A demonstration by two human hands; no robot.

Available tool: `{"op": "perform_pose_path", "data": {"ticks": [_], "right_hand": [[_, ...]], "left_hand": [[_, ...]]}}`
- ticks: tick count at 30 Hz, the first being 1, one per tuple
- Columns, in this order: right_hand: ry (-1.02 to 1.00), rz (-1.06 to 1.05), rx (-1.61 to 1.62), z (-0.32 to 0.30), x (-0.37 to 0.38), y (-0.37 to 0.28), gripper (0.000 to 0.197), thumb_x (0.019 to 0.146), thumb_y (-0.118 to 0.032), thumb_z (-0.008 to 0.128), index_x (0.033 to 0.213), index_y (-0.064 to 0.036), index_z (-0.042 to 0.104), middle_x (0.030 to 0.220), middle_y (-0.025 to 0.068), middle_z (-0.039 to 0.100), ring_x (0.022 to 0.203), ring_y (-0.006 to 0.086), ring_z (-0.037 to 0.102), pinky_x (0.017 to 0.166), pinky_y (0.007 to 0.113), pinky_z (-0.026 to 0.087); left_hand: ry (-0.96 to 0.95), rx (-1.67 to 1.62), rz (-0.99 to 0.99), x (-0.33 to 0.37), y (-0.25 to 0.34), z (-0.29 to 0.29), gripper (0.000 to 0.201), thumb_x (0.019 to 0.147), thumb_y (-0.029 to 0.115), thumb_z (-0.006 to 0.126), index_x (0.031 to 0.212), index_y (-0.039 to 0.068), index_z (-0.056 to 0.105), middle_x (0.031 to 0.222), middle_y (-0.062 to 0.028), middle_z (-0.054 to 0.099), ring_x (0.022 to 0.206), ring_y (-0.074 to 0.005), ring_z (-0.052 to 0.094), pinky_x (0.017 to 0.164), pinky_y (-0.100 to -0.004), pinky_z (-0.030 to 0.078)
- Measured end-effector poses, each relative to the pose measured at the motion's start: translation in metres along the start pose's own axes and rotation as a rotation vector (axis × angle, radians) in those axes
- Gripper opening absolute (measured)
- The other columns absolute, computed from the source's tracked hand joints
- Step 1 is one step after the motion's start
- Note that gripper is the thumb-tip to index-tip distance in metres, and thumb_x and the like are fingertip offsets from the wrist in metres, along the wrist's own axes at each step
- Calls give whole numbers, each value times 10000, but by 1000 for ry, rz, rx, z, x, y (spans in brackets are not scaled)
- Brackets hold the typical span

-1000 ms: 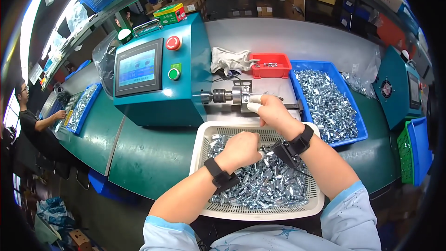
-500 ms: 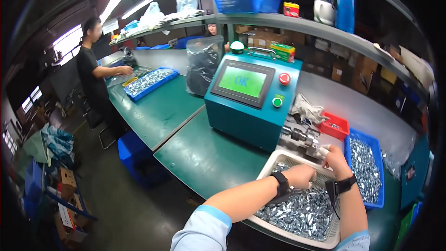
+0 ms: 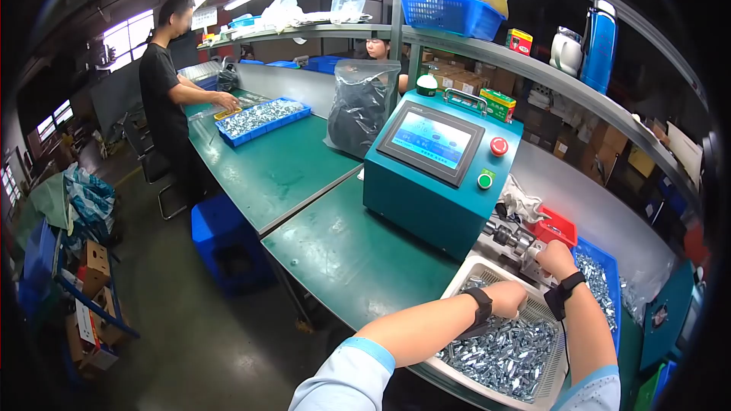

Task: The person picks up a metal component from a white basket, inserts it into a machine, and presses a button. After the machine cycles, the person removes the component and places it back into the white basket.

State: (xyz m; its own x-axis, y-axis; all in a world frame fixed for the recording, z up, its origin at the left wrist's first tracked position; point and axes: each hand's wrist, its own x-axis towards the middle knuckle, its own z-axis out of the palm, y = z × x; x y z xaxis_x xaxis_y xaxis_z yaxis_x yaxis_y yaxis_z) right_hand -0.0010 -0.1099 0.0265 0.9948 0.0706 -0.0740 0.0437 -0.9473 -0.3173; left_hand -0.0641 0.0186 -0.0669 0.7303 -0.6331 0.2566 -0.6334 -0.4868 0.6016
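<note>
A cream plastic basket [image 3: 466, 272] full of small shiny metal parts [image 3: 506, 358] stands in front of a teal machine [image 3: 415, 217]. My left hand [image 3: 508, 298] is over the basket, close to the parts, with its fingers bent and pointing down; what they hold, if anything, is hidden. Beyond the basket, my right hand [image 3: 558, 259] is curled at the end of the machine's metal chuck and fixture [image 3: 516, 240]. Its fingertips are mostly covered by the hand itself, so what they grip does not show. Both wrists wear black straps.
Right of the basket lies a blue tray [image 3: 615, 278] of metal parts, with a red bin [image 3: 560, 226] behind. A grey shelf [image 3: 480, 43] overhangs the green table [image 3: 327, 259]. At the left a person [image 3: 164, 95] handles parts by another blue tray [image 3: 263, 131].
The machine's screen has gone from green to a blue display. My right hand has curled in closer at the fixture, while my left stays over the basket. The whole view has shifted somewhat.
</note>
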Motion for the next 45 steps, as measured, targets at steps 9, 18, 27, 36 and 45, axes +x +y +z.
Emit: {"op": "perform_pose_path", "data": {"ticks": [9,18,27,36,45], "right_hand": [[264,24,-259,-10,22,31,316,719,-284,575,600,4,630,534,122,605,510,235,624,577,357,511],[233,253,-550,-46,17,175,394,721,-404,620,734,-13,670,750,180,648,765,304,640,697,392,502],[307,-26,225,-25,-3,25,402,820,-283,593,601,54,588,487,145,567,393,232,567,421,344,457],[382,-91,769,18,-9,42,270,813,-211,602,699,33,618,564,111,598,382,167,544,357,301,403],[406,-113,771,41,18,51,170,729,-222,595,778,-74,665,766,170,630,769,339,614,649,405,474]], "left_hand": [[35,-34,10,-12,-6,2,151,558,84,637,681,-3,628,703,-201,599,713,-350,593,648,-404,471],[4,-40,102,3,-1,4,132,566,62,626,680,-4,626,701,-209,596,714,-359,589,660,-408,468],[-28,-62,61,-8,3,0,243,668,68,614,892,-24,623,835,-213,617,826,-351,591,753,-384,464],[-157,-130,-79,-12,35,-28,205,699,119,669,830,-12,582,742,-134,605,714,-226,595,630,-331,462],[449,-385,-135,14,21,-58,230,736,96,706,939,34,618,835,-25,624,736,-99,575,659,-234,472]]}}
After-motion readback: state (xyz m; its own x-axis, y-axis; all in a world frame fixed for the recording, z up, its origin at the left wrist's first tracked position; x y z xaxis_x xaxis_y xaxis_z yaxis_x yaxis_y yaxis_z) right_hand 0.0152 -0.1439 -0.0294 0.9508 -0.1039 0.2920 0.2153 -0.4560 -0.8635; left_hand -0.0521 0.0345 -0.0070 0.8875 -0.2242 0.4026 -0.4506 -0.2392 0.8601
